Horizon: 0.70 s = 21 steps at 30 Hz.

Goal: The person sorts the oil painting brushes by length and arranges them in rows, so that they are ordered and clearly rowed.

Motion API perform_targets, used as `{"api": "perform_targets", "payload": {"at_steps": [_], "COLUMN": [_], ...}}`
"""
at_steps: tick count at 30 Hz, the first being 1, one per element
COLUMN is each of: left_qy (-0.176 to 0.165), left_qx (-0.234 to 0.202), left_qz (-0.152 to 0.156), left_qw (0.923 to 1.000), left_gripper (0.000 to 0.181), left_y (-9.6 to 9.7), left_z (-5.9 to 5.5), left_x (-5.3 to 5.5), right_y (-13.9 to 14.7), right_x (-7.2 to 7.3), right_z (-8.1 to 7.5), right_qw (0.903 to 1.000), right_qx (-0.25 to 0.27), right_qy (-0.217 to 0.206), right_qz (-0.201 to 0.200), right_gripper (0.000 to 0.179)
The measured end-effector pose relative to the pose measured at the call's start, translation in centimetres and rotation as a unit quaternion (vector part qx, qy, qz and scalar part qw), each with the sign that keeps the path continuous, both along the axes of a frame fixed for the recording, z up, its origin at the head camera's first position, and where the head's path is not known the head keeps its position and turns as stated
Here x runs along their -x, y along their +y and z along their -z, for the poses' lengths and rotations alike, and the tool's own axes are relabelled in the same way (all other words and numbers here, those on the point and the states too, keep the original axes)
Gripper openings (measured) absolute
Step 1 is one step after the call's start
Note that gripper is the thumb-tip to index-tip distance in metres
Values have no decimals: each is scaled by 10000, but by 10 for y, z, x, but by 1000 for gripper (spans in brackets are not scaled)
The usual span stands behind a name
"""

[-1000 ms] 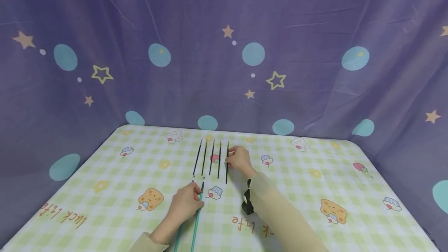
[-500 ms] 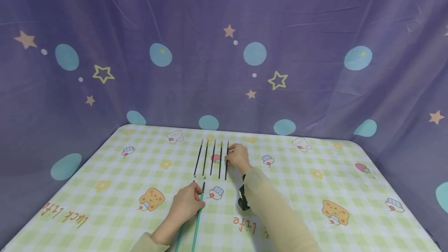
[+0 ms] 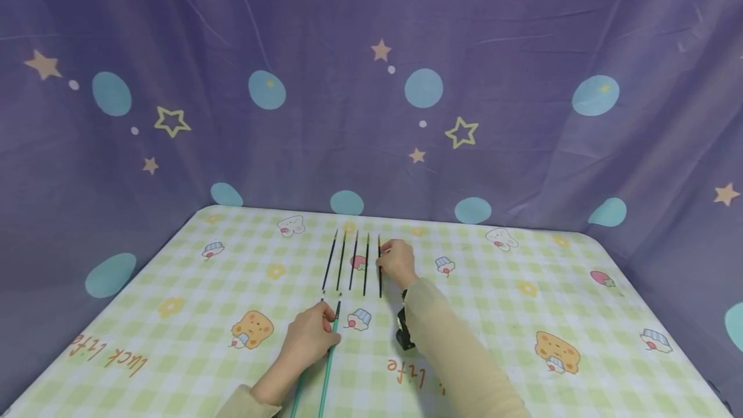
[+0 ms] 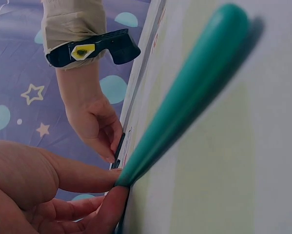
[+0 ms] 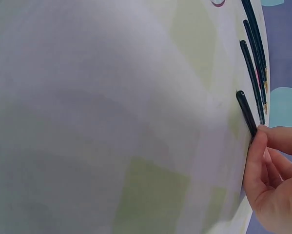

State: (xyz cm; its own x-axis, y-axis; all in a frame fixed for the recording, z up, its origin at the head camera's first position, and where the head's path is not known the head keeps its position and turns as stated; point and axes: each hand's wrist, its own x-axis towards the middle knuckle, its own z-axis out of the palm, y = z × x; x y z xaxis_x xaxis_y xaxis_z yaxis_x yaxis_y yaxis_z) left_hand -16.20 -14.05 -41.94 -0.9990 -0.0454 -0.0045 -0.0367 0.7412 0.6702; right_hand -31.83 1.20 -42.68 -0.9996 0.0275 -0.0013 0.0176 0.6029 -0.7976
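Observation:
My right hand pinches a thin dark paintbrush, the rightmost of a row lying side by side with their tips toward the back. To its left lie several similar dark paintbrushes, spaced apart. Nearer the front, my left hand pinches a teal-handled paintbrush between thumb and finger; its dark tip points toward the back. Just left of it lies a second teal brush, partly hidden under the hand. In the left wrist view the held teal handle runs close over the tabletop.
The table wears a green-and-white checked cloth with cartoon prints. Behind it hangs a purple curtain with stars and blue dots. A black wrist camera shows at the right sleeve.
The right hand has shifted its dark brush, whose lower end swung toward the left and then back right, now standing straighter in line with the row. The left hand stays in place.

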Motion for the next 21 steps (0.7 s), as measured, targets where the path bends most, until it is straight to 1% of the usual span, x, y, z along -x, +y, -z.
{"api": "perform_targets", "payload": {"at_steps": [7,10,14,16,21], "left_qy": [-69,-81,-62,-54,-85], "left_qx": [-34,-32,-29,-46,-132], "left_qz": [-25,-25,-37,-31,-101], "left_qw": [10000,10000,10000,10000,9998], "left_gripper": [22,22,23,23,24], "left_y": [1,1,1,1,-1], "left_z": [3,4,5,5,5], "left_x": [1,1,2,3,3], "right_y": [4,8,16,21,29], "right_x": [-3,-5,-9,-10,-16], "right_z": [1,1,3,3,0], "right_qw": [9999,9996,9984,9982,9983], "right_qx": [-51,-78,-198,-190,-56], "right_qy": [104,247,470,466,273], "right_qz": [-12,-73,-257,-329,-514], "right_gripper": [26,25,24,24,26]}}
